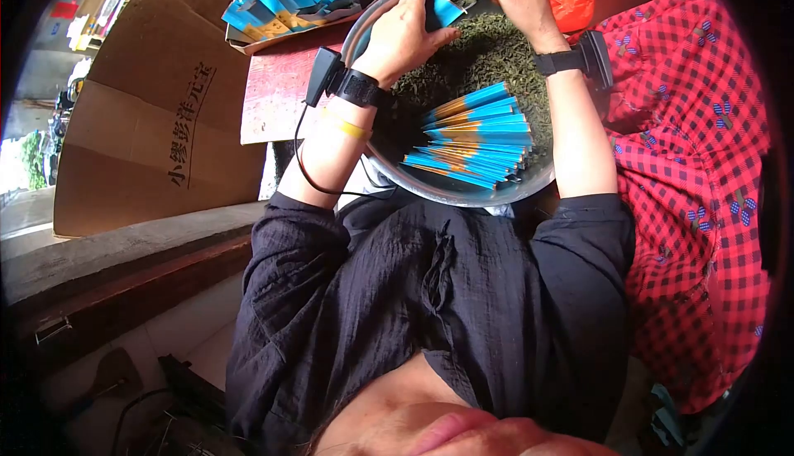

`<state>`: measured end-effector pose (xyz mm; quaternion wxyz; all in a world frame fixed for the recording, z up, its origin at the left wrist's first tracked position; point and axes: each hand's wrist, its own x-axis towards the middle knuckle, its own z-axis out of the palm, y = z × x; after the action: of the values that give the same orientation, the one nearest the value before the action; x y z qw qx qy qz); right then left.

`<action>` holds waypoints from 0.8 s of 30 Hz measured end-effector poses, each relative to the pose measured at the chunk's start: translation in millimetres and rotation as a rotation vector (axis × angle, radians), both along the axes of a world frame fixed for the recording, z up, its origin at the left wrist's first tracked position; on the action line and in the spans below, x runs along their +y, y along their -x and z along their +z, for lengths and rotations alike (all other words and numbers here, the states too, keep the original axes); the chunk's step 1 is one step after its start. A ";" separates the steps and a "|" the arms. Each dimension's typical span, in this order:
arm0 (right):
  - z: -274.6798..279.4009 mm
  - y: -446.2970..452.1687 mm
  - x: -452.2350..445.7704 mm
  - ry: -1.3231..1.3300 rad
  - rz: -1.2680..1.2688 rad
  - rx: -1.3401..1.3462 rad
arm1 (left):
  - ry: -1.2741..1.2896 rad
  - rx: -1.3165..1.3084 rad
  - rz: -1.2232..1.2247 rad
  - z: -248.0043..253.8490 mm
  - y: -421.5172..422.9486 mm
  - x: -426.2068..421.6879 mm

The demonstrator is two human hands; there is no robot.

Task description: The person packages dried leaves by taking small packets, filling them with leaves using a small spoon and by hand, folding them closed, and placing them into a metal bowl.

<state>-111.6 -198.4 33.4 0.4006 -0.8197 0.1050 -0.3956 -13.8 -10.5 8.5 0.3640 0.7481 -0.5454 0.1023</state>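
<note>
Both arms are pointing forward, away from the torso. The left forearm [318, 154] is slanting inward, and the left hand [403, 36] is showing its back, with its fingers bending over and its thumb sticking out toward the right. The right forearm [579, 129] is leaning slightly inward, while the right hand [523, 0] is resting farther forward, its fingers forming a pinch.

The dark, crinkled top [397, 291] at six o'clock has a knotted tie [442, 270] down its chest and loose sleeves [289, 237] ending near the elbows. Black wrist straps with black angular boxes sit at eleven o'clock [354, 86] and between one and two [561, 62]. A thin black cable [308, 165] loops off the left one, beside a yellow band [354, 129].
</note>
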 end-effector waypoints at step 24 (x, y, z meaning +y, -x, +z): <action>5.4 3.8 13.7 0.362 -0.152 -0.186 | -0.001 0.095 0.057 10.2 -1.0 7.1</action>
<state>-115.4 -184.6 38.8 0.2237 -0.8281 0.0565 -0.5110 -12.8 -3.4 18.8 0.3859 0.7675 -0.5061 0.0765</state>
